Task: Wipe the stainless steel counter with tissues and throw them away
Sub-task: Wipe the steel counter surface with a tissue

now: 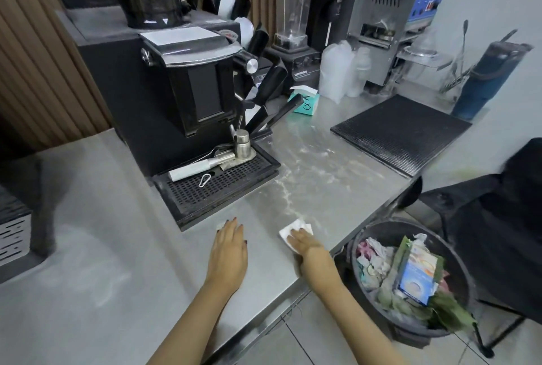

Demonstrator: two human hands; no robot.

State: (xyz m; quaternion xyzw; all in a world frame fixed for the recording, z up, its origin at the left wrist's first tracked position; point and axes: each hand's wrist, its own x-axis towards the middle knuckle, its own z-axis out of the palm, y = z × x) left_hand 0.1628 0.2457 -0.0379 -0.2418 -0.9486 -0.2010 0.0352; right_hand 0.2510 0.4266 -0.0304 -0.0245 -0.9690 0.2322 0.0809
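Note:
The stainless steel counter (123, 247) runs across the view, with pale smears and streaks (296, 171) in its middle. My right hand (303, 243) lies flat on a white tissue (290, 231) near the counter's front edge, pressing it against the steel. My left hand (230, 247) rests flat on the counter to the left, fingers together; a scrap of white shows under its fingertips. A teal tissue box (306, 103) stands further back. A dark round bin (378, 231) full of crumpled tissues and a carton sits on the floor, right of the counter's edge.
A black coffee grinder (187, 92) with a perforated drip tray (217, 188) stands just beyond my left hand. A black rubber mat (401, 133) lies at the right. A blender (293, 24), plastic jugs and a sealing machine (384, 30) line the back. A black chair (504, 218) stands beyond the bin.

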